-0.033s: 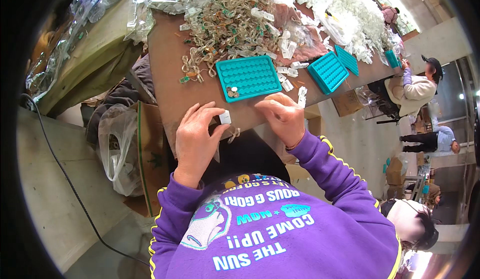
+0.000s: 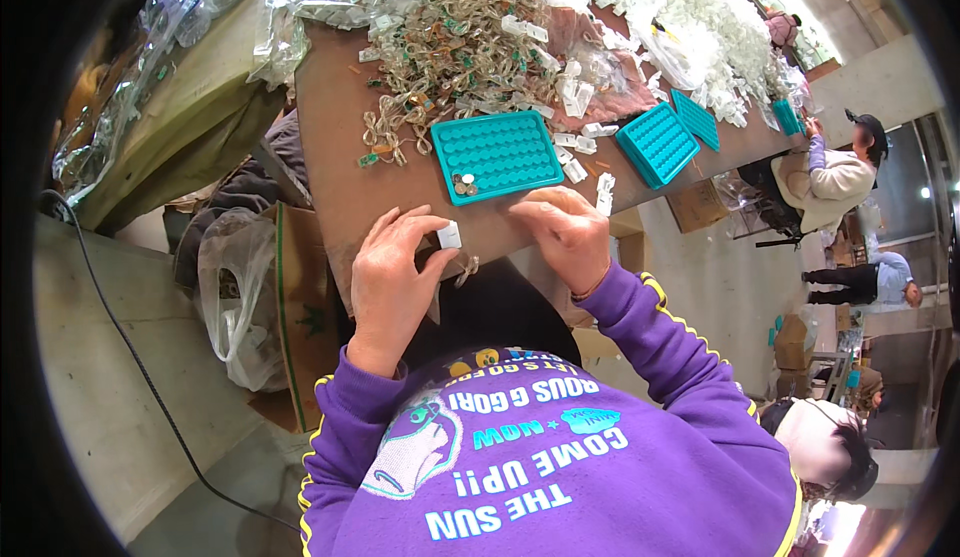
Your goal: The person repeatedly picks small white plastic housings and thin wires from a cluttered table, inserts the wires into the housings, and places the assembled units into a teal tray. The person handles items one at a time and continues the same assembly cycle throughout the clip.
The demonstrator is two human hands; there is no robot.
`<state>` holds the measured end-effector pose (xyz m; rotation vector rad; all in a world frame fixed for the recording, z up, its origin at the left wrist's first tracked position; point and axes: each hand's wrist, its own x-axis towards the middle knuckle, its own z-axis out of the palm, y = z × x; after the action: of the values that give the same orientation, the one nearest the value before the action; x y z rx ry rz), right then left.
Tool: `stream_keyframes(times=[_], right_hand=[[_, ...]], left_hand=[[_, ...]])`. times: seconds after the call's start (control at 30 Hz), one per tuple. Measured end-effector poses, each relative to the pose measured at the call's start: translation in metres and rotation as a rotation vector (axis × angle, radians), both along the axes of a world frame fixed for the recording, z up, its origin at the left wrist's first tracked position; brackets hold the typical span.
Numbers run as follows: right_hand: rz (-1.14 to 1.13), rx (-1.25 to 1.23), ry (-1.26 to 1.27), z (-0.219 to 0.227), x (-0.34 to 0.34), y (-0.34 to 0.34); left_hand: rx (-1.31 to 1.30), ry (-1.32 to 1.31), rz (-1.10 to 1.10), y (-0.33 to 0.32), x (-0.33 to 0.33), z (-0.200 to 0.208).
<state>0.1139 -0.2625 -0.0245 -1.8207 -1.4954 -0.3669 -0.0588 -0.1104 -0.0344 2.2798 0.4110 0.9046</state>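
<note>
My left hand (image 2: 388, 272) pinches a small white plastic box (image 2: 449, 235) between thumb and forefinger, just over the table's near edge. Below the box hangs a thin coiled clear cord (image 2: 467, 271); whether it joins the box cannot be made out. To its right, my right hand (image 2: 574, 239) has thumb and fingers pressed together, and anything between them is hidden. Beyond both hands lies a teal tray (image 2: 505, 152) with rows of hollows. A few small round button-cell-like discs (image 2: 464, 183) sit in its near left corner.
A large heap of coiled clear cords (image 2: 450, 52) covers the table beyond the tray. More teal trays (image 2: 657, 145) and loose white plastic pieces (image 2: 574, 170) lie to the right. A cardboard box with a plastic bag (image 2: 240, 297) stands at left. Other people (image 2: 825, 177) are at far right.
</note>
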Motion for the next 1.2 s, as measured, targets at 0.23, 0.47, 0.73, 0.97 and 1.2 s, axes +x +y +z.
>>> stream_keyframes(times=[0.23,0.47,0.73,0.97,1.2], right_hand=[[-0.015,-0.026,-0.123,-0.001,0.013,-0.012],[0.02,-0.106,-0.121,0.027,0.065,0.02],[0.139,-0.435,-0.367,0.028,0.082,0.054],[0.145,-0.478,0.314,0.052,0.071,0.049],[0.309,-0.429,1.286,0.064,0.042,0.05]], left_hand=[[-0.967,-0.184,-0.175,-0.007,0.004,0.009],[-1.245,-0.25,-0.251,-0.001,0.013,0.011],[-1.373,-0.361,-0.398,0.003,0.024,0.008],[-1.46,-0.44,-0.527,0.009,0.023,0.001],[-1.57,-0.448,-0.52,0.009,0.02,0.001]])
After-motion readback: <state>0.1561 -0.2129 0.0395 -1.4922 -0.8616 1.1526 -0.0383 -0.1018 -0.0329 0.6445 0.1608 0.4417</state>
